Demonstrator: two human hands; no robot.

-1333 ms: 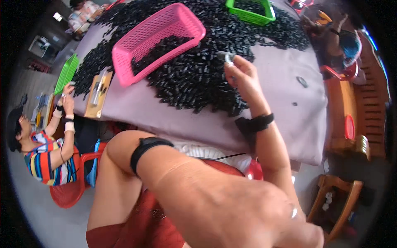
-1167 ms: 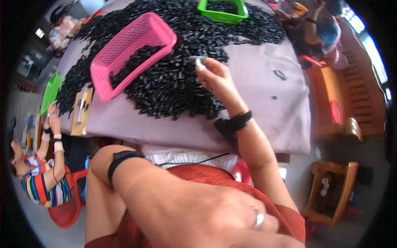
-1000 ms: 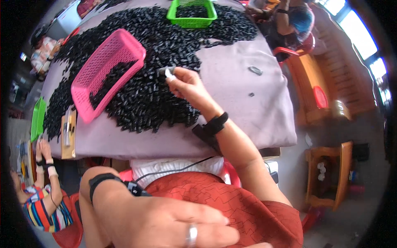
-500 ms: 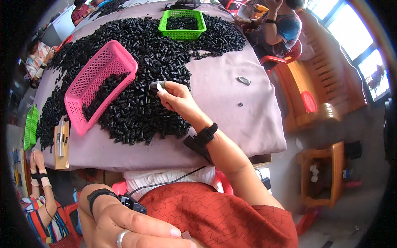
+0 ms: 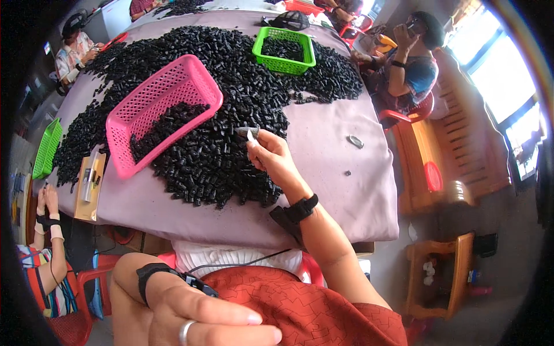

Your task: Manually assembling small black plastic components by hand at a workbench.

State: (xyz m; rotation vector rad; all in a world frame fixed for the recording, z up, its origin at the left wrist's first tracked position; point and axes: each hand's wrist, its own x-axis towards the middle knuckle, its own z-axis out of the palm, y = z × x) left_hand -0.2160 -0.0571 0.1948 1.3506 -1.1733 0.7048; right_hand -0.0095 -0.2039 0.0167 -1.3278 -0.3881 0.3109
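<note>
right hand (image 5: 273, 155): thumb-finger pinch closed on small grey piece (image 5: 244, 131), over heap of glossy black stubs (image 5: 228, 173) | piece: part finger-covered, kind unclear, long axis crosswise, free end left | left hand (image 5: 190, 318): cut off at lower edge, 2 fingers stretched, grip can't tell | pink mesh plastic basket (image 5: 151, 104) amid heap, cloth-covered tabletop (image 5: 340, 213)

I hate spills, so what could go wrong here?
The small greyish thing in the right hand might slip among the black pieces and get hard to spot. The black cable by the table's near edge could snag if an arm moves. Some pieces lie close to the left edge, so a bump might knock them off.
</note>
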